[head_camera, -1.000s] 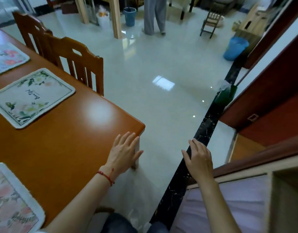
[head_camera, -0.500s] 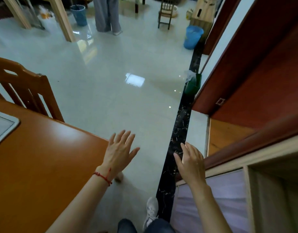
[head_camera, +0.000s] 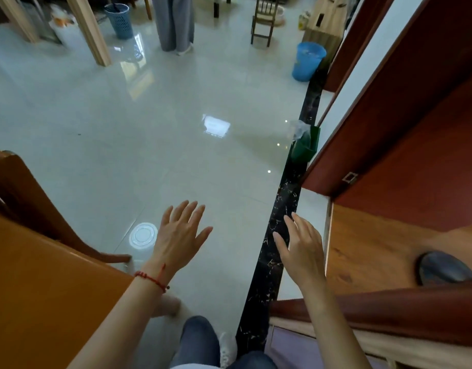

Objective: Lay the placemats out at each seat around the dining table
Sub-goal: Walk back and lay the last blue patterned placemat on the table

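Only a corner of the orange-brown dining table [head_camera: 37, 294] shows, at the lower left, and no placemat is in view. My left hand [head_camera: 180, 237] hovers past the table's corner over the pale floor, fingers spread, holding nothing. My right hand [head_camera: 302, 247] floats over the black floor strip [head_camera: 285, 198], fingers apart and empty. A red string bracelet circles my left wrist.
A wooden chair [head_camera: 21, 193] stands at the table's far side on the left. To the right rise a dark red door [head_camera: 405, 107] and a wooden ledge [head_camera: 368, 251]. A green bin [head_camera: 305, 146], blue bucket [head_camera: 308, 61], blue basket [head_camera: 119, 20], small chair [head_camera: 264, 22] and a standing person [head_camera: 173, 22] are farther off.
The view has swung right, away from the table; the placemats have left the frame. My left hand has come off the table corner and both empty hands now hang over the floor.
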### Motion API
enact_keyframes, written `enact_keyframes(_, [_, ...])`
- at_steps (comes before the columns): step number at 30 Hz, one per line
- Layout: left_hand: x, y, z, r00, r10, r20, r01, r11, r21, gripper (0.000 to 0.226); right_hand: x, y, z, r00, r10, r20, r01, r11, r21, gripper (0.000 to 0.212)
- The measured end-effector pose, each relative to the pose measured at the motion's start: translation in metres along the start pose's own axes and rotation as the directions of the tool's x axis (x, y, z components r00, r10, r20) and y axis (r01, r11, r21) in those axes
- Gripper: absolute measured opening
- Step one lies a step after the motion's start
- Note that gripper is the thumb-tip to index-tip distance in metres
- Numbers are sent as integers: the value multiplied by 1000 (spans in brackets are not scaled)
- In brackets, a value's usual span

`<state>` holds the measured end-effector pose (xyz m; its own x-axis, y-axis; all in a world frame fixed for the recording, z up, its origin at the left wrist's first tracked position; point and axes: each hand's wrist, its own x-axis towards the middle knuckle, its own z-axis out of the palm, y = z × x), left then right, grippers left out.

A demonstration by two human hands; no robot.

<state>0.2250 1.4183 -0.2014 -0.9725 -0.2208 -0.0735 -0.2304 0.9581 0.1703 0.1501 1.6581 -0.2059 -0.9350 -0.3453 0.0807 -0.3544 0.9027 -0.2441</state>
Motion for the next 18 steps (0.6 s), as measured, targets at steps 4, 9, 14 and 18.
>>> enact_keyframes(4, [38, -12, -10, 1000, -14, -28, 14, 1000, -5, 74, 45, -4, -4, 998, -45, -48, 44, 999, -18, 54])
enact_keyframes(9, [99, -44, -18, 998, -40, -52, 39, 999, -13, 73, 122, -19, 2, 994, -94, -59, 91, 994, -53, 54])
enact_keyframes(14, [162, -90, -30, 995, -98, -14, 98, 995, -17, 74, 206, -47, 13, 988, -150, -23, 147, 984, -104, 54])
enact_keyframes(18, [207, -131, -41, 987, -160, -25, 159, 987, -34, 76, 274, -80, 18, 973, -227, -36, 221, 968, -121, 52])
